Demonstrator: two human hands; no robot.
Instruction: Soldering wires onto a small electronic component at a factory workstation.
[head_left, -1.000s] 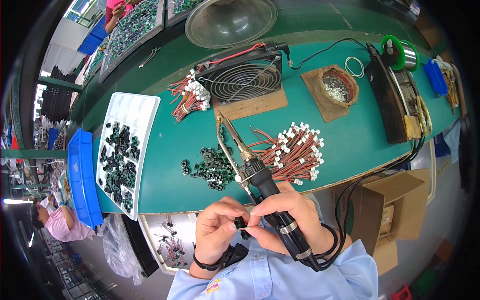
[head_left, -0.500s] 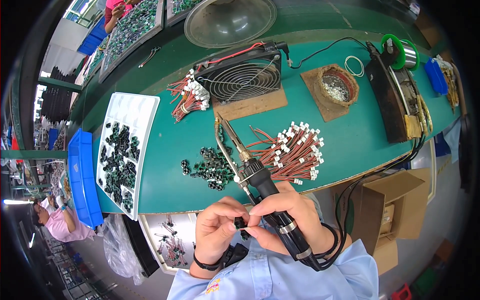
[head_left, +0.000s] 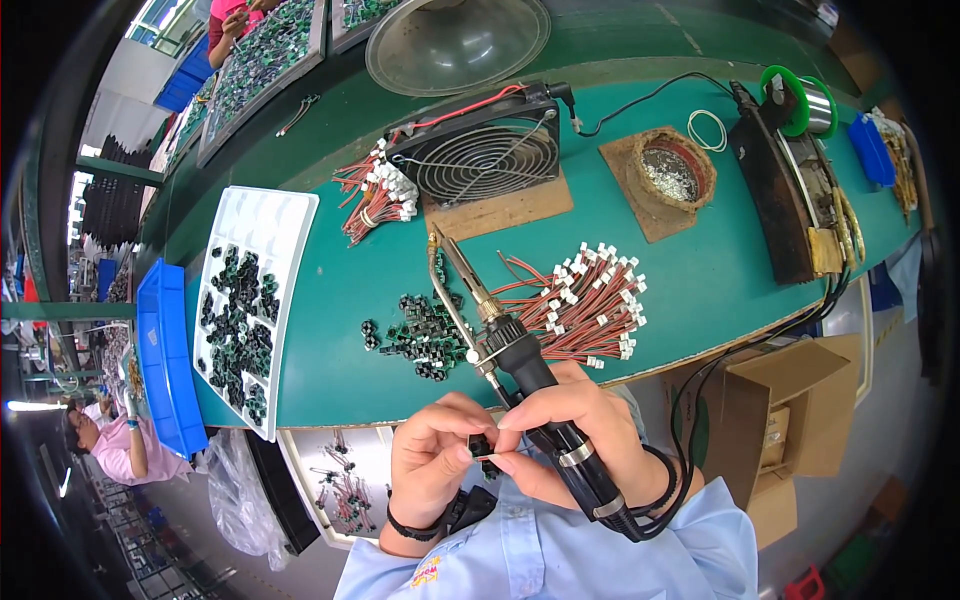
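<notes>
My left hand [head_left: 432, 455] pinches a small black component [head_left: 481, 446] between thumb and fingertips, just off the table's near edge. In my right hand [head_left: 592, 432] lies a black soldering iron [head_left: 522, 362] with a thin solder-feed tube clamped alongside; its tip points up and away over the table. The thumb and forefinger of that hand also reach the component, where a thin light-coloured piece shows; what exactly they grip there is partly hidden. Beyond the hands are a pile of small black-and-green components [head_left: 425, 340] and a fan of red-and-black wire leads [head_left: 595, 315] with white connectors.
A white tray [head_left: 301, 225] of components and a blue bin [head_left: 165, 350] are at left. Behind stand a fan [head_left: 485, 160], a bundle of leads [head_left: 382, 195], a round solder-scrap container [head_left: 640, 170] and a solder spool [head_left: 820, 108]. An open carton [head_left: 735, 420] sits lower right. Other people work at left.
My hands, the component and the soldering iron hold nearly the same position. At far left, the person in pink has shifted an arm.
</notes>
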